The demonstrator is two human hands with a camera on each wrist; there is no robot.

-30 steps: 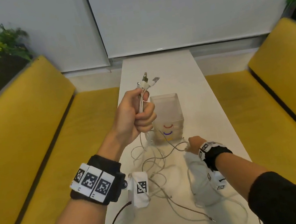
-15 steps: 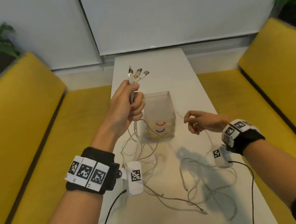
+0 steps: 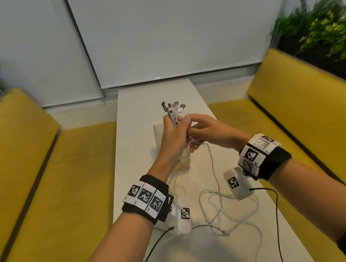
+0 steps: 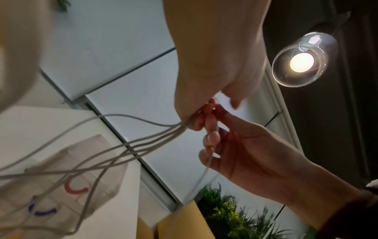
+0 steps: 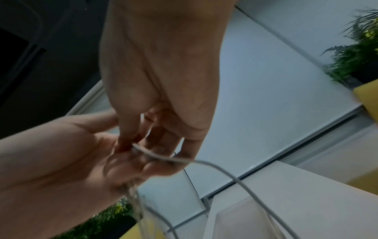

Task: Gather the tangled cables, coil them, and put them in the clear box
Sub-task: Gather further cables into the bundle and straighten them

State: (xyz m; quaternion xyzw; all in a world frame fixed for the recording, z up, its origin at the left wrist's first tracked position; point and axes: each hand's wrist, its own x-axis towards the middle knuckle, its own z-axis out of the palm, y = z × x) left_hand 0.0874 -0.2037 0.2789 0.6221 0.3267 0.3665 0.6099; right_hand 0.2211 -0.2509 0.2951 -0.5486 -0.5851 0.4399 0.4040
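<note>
Cables (image 3: 216, 194) thin, pale grey (metal plugs fanned above left hand (image 3: 174, 136))

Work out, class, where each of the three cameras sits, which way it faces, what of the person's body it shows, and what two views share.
Head: looks forward and down at the white table; both forearms, left hand, right hand.
Left wrist: looks up along the left hand past the cables towards a ceiling lamp.
Right wrist: looks up along the right hand; the left palm shows.
Shared: both wrist views show the clear box.
</note>
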